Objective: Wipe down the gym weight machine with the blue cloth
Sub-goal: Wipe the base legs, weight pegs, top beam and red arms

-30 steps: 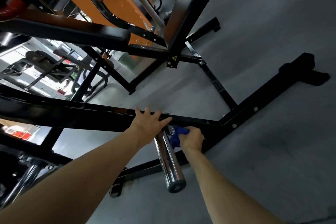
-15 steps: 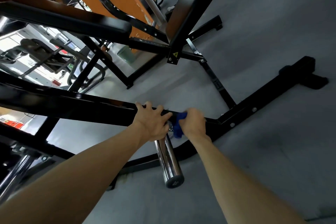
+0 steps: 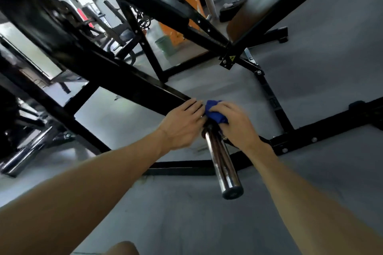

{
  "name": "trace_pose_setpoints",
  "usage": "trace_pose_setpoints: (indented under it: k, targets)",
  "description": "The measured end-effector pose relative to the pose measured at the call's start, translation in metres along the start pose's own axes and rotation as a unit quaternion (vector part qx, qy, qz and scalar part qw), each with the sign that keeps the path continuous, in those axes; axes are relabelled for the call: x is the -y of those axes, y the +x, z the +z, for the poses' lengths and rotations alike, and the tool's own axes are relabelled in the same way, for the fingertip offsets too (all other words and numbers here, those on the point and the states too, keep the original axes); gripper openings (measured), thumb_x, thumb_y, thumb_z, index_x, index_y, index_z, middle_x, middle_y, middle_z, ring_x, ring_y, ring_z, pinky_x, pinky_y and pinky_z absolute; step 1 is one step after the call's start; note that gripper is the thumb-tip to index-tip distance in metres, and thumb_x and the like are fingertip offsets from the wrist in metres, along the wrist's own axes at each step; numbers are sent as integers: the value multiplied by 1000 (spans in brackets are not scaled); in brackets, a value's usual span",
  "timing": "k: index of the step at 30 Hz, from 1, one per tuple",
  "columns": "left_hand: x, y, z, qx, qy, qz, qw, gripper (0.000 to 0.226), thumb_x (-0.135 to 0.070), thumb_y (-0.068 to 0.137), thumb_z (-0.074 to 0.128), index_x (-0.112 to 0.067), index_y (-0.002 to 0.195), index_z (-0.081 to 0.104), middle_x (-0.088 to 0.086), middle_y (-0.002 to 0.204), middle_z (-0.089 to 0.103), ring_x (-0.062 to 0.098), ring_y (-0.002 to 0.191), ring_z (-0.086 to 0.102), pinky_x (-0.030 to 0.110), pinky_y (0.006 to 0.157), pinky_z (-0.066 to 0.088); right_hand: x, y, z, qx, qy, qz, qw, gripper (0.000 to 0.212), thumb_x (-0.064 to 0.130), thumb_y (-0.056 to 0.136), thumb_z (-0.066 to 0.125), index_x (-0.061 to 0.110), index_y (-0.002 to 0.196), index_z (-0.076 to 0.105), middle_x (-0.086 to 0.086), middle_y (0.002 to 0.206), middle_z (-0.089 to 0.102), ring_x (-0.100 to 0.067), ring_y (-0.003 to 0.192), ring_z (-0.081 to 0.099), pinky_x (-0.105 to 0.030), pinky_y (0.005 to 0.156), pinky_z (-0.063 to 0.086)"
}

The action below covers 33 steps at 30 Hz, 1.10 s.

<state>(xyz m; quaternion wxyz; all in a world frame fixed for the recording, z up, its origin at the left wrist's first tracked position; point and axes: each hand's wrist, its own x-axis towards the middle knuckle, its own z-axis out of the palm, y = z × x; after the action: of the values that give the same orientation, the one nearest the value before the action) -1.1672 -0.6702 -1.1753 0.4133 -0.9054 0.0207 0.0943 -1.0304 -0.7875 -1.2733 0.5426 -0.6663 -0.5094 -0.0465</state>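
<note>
At the root of the polished chrome weight peg [image 3: 222,161], the right hand [image 3: 234,124] clenches the crumpled blue cloth [image 3: 214,113] against the joint where peg meets frame. The left hand [image 3: 183,123] lies beside it with fingers fairly straight over the black steel beam [image 3: 128,87], bracing, not gripping. A second ago the cloth sat lower, beside the peg; it has since climbed onto the joint, so wiping seems to be moving from peg to frame. The cloth is small, bunched and mostly hidden under the fingers. Beyond lies grey floor [image 3: 310,182].
</note>
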Motion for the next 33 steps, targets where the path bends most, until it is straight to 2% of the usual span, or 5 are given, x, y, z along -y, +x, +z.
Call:
trace_pose_setpoints:
  k: [4, 9, 17, 25, 33]
  targets:
    - [5, -11, 9, -20, 5, -24, 1000, 60, -38, 102, 35, -19, 159, 28, 16, 165, 24, 34, 154, 17, 48, 127, 5, 19, 21, -12, 99, -46, 60, 992, 39, -8, 81, 67, 10, 116, 70, -12, 114, 68, -30, 105, 62, -34, 94, 47]
    - [1, -16, 12, -107, -22, -36, 993, 56, -27, 93, 33, -11, 142, 55, 21, 150, 48, 36, 144, 40, 46, 125, 12, 49, 49, -34, 127, -174, 46, 975, 35, -6, 78, 65, 15, 106, 74, -13, 99, 68, -34, 92, 63, -44, 81, 54]
    - [34, -99, 80, -172, -37, -14, 984, 42, -13, 94, 41, -2, 130, 60, 20, 148, 50, 34, 146, 37, 44, 118, 35, 124, 66, 15, 190, -203, -44, 960, 30, 3, 76, 70, 17, 103, 72, -8, 96, 61, -30, 87, 60, -41, 73, 51]
    - [-11, -202, 186, -9, -172, -43, 984, 34, -31, 87, 60, -15, 113, 77, 6, 130, 65, 25, 131, 53, 34, 110, 43, 149, 15, 166, 375, -166, -10, 912, 34, 4, 89, 63, 15, 121, 69, -9, 109, 60, -28, 97, 58, -35, 81, 46]
    - [-3, -279, 285, 266, -160, -210, 927, 53, -26, 103, 44, -5, 152, 40, 16, 160, 33, 36, 151, 20, 48, 127, 9, 126, -9, 301, 427, -125, 82, 892, 40, 21, 99, 56, 12, 138, 55, -9, 127, 54, -22, 112, 54, -22, 83, 36]
